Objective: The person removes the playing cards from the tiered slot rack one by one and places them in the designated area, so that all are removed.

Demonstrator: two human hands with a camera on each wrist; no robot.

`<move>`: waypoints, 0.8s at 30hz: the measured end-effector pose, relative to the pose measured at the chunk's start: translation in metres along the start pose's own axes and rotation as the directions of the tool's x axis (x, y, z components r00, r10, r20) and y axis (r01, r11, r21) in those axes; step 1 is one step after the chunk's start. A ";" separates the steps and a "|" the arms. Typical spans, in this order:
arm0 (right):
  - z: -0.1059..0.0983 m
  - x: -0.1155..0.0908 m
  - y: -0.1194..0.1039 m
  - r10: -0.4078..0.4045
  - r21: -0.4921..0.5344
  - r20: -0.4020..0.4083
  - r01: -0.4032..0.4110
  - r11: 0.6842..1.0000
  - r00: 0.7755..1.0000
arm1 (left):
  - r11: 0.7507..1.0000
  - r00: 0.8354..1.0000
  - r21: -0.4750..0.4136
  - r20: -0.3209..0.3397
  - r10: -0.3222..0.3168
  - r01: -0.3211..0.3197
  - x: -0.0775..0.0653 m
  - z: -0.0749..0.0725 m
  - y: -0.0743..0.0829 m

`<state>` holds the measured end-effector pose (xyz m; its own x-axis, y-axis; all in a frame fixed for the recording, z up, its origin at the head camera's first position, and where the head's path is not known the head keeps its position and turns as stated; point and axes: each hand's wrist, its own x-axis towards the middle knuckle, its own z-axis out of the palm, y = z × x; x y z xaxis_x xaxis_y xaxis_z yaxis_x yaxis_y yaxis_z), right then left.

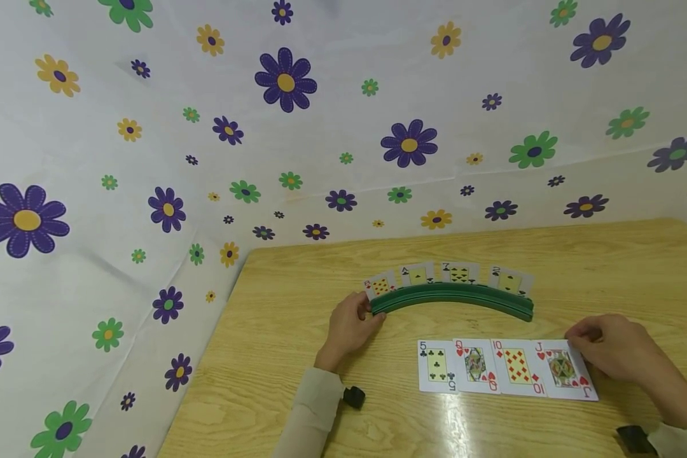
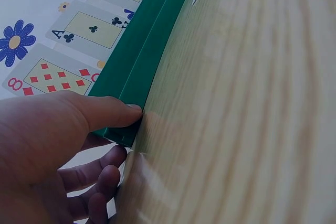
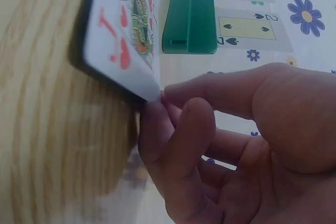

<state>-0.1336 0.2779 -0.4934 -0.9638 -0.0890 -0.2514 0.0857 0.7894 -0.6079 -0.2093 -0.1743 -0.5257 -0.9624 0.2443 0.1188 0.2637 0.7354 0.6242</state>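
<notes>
A curved green card holder (image 1: 452, 294) stands on the table with several playing cards upright in it: the eight of diamonds (image 1: 381, 284), ace of clubs (image 1: 418, 275), seven of clubs (image 1: 460, 273) and two of spades (image 1: 511, 281). My left hand (image 1: 352, 324) grips its left end, thumb (image 2: 118, 113) on the front face. Nearer me lies a face-up, overlapping row: five of clubs (image 1: 437, 366), queen of hearts (image 1: 475, 364), ten of diamonds (image 1: 516, 367), jack of hearts (image 1: 562, 369). At the jack's upper right corner, my right hand (image 1: 621, 350) pinches the card between thumb and fingers.
The wood-grain table (image 1: 275, 381) meets a white flower-patterned sheet (image 1: 332, 114) along its back and left edges. Dark wrist straps (image 1: 353, 397) sit near both cuffs. Light glares off the table below the row of cards.
</notes>
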 end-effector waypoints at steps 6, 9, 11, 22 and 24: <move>0.000 0.000 0.000 0.003 -0.012 0.001 -0.003 1.000 1.000 | 1.000 1.000 -0.004 0.002 -0.009 0.009 0.000 0.000 0.000; 0.000 0.000 -0.001 0.008 -0.011 -0.001 -0.008 1.000 1.000 | 1.000 1.000 -0.004 0.000 -0.010 0.010 0.000 0.000 0.000; 0.001 -0.001 -0.003 0.011 -0.015 -0.006 -0.011 1.000 1.000 | 1.000 1.000 -0.005 0.000 -0.012 0.012 0.000 0.000 0.000; -0.004 -0.003 -0.025 -0.030 -0.020 -0.152 0.027 0.999 0.988 | 1.000 1.000 -0.002 0.000 -0.006 0.006 0.001 0.000 0.000; -0.003 -0.003 -0.030 -0.051 -0.013 -0.209 0.049 0.999 0.977 | 1.000 1.000 -0.001 0.000 -0.009 0.009 0.001 0.000 0.000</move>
<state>-0.1343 0.2562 -0.4716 -0.9984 0.0000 -0.0574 0.0351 0.7919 -0.6097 -0.2099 -0.1740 -0.5258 -0.9648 0.2376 0.1127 0.2546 0.7369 0.6262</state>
